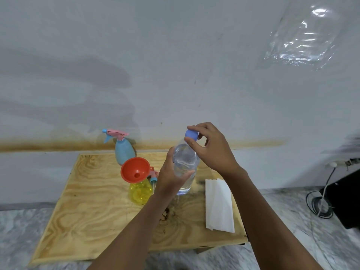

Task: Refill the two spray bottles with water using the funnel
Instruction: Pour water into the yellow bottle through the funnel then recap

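A clear water bottle (186, 162) stands upright above the plywood table (93, 211), gripped around its body by my left hand (171, 172). My right hand (210, 147) pinches its blue cap (190, 133) from above. Left of it stands a yellow spray bottle (140, 192) with a red funnel (135, 169) seated in its neck. Its pink and blue spray head (153, 177) lies just behind it. A blue spray bottle (122, 151) with a pink trigger head stands at the table's back edge.
Folded white paper towels (219, 204) lie on the table's right part. A white wall rises right behind the table. Black cables (319, 205) and a dark box sit on the marble floor at the right.
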Motion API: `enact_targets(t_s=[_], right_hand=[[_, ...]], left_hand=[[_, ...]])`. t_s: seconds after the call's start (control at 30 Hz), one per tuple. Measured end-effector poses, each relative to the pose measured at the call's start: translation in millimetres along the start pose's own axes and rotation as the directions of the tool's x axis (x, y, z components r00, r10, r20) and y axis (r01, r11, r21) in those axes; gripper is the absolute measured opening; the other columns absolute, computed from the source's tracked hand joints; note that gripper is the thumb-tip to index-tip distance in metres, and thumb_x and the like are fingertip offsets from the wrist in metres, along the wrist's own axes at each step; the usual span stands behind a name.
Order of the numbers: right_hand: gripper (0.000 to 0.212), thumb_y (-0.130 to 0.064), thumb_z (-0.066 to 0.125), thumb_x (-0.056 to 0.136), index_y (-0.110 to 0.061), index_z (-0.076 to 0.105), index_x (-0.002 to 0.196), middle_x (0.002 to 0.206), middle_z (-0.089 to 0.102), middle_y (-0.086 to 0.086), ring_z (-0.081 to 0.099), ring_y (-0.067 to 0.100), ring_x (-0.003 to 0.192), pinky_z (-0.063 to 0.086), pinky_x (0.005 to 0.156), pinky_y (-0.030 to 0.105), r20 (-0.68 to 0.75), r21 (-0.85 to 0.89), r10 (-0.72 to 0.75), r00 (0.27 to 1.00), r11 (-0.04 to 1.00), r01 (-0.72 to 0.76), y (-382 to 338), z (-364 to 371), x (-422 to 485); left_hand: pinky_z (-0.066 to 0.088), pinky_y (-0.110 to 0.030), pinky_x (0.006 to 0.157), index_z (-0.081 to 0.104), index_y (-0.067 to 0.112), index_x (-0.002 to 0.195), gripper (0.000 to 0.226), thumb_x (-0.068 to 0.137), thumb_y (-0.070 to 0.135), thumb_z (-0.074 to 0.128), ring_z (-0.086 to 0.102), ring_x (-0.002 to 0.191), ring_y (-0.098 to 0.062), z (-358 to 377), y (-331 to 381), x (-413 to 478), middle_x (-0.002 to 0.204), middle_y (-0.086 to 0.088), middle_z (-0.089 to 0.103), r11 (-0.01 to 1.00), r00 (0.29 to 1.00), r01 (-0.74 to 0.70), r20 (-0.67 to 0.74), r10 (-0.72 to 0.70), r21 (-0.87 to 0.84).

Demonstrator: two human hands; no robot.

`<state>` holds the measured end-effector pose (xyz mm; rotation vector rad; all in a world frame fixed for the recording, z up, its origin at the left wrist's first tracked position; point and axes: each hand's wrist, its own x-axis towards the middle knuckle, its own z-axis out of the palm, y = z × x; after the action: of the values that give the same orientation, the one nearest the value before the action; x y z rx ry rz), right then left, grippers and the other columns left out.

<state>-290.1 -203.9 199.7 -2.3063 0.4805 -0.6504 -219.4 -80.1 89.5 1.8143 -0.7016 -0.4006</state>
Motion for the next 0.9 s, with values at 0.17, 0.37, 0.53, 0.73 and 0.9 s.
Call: enact_targets(t_s=[0.17,0.37,0.53,0.73,0.9], right_hand=[[0.043,-0.048,0.070,0.087,-0.031,0.063,0.126,0.117,0.056,-0.017,0.058,-0.002,0.099,0.050,0.080,0.017,-0.028,0.029,0.025,0.999,0.999,-0.024,1.3,2.7,-0.1],[0.033,-0.038,0.061,0.096,-0.036,0.061,0.128,0.129,0.060,-0.025,0.055,-0.001,0.121,0.051,0.098,0.032,-0.004,0.058,-0.015,1.000,0.998,0.015,7.6,-2.2,-4.8],[0.021,-0.040,0.071,0.089,-0.032,0.067,0.107,0.109,0.063,-0.022,0.061,0.004,0.102,0.053,0.086,0.030,-0.100,0.076,-0.006,0.995,0.997,0.013,6.5,3.0,-3.7],[0.034,-0.039,0.064,0.095,-0.034,0.059,0.129,0.126,0.061,-0.023,0.056,0.000,0.120,0.046,0.104,0.026,-0.017,0.196,0.043,0.999,0.980,-0.038,5.8,1.9,-5.6],[0.029,-0.033,0.068,0.093,-0.034,0.063,0.121,0.119,0.063,-0.017,0.056,-0.001,0.110,0.045,0.093,0.017,-0.071,0.187,0.090,0.993,0.980,-0.076,2.5,10.9,-5.5]], left_hand=[[0.042,-0.016,0.094,0.021,0.041,0.148,0.093,0.079,0.033,0.082,0.049,0.128,-0.010,0.0,0.5,0.6,0.146,0.010,0.047,1.000,1.000,-0.006,-0.008,0.006,-0.009],[0.049,-0.031,0.104,0.022,0.037,0.150,0.095,0.077,0.035,0.083,0.051,0.130,-0.013,0.9,-0.8,1.9,0.146,0.008,0.048,1.000,1.000,-0.021,-0.016,0.021,0.000],[0.044,-0.013,0.095,0.026,0.039,0.145,0.088,0.078,0.032,0.083,0.050,0.127,-0.007,1.0,0.2,1.9,0.143,0.013,0.048,1.000,0.999,-0.023,-0.024,0.023,0.003],[0.046,-0.017,0.098,0.027,0.034,0.148,0.092,0.076,0.031,0.084,0.053,0.128,-0.010,1.4,-2.0,3.0,0.143,0.009,0.051,0.998,0.997,-0.065,-0.040,0.066,0.021],[0.049,-0.023,0.100,0.026,0.033,0.149,0.093,0.077,0.032,0.084,0.054,0.128,-0.013,2.5,-3.7,3.8,0.144,0.007,0.051,0.997,0.996,-0.074,-0.043,0.075,0.029]])
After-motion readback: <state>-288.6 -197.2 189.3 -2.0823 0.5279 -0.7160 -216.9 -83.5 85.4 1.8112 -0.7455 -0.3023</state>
